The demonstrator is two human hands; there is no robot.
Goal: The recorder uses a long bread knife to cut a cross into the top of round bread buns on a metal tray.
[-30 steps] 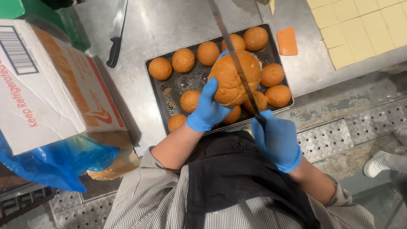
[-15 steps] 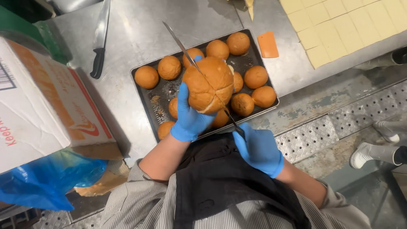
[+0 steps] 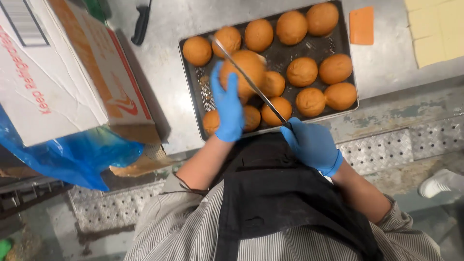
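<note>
My left hand (image 3: 228, 104), in a blue glove, holds a round golden bun (image 3: 247, 68) up over a dark baking tray (image 3: 193, 89). My right hand (image 3: 313, 144), also in a blue glove, grips the handle of a long thin knife (image 3: 244, 76). Its blade lies across the held bun, pointing to the upper left. Several more buns (image 3: 302, 71) sit in rows on the tray, which rests on a steel counter (image 3: 164, 82). My striped shirt and black apron fill the bottom of the view.
A white and orange cardboard box (image 3: 58, 72) with a blue plastic liner (image 3: 72, 157) stands at the left. A black-handled knife (image 3: 141, 23) lies at the top. An orange slice (image 3: 361, 25) and pale yellow slices (image 3: 437, 29) lie at the upper right. Metal tread plate (image 3: 386, 145) runs below the counter.
The bun in my left hand has come lower and to the left, and the knife blade has swung with it. My view has moved closer over the tray.
</note>
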